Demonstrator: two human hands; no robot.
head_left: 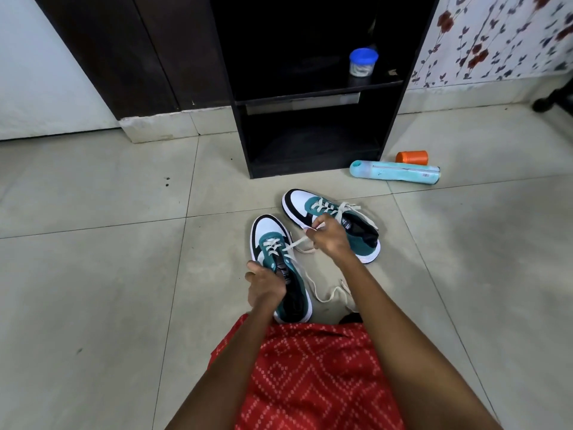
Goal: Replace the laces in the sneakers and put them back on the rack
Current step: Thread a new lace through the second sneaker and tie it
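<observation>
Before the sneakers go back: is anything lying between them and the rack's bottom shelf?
Nothing visible. Bare tile runs from the near sneaker and the far sneaker to the rack; its bottom shelf looks empty, though dark. The teal bottle and orange container lie right of the rack, off that path.

Person, seen from above. Garment (pixel 310 373): red cloth over the lap, printed with small white dots set in nested diamonds and zigzag lines; it spreads from the near edge toward the middle. Dark patch (pixel 352 318): small, at the garment's far right edge, material unclear. Left arm (pixel 235 352) and right arm (pixel 403 321): bare along their visible length. Left hand (pixel 266 287) and right hand (pixel 330 235): bare.
</observation>
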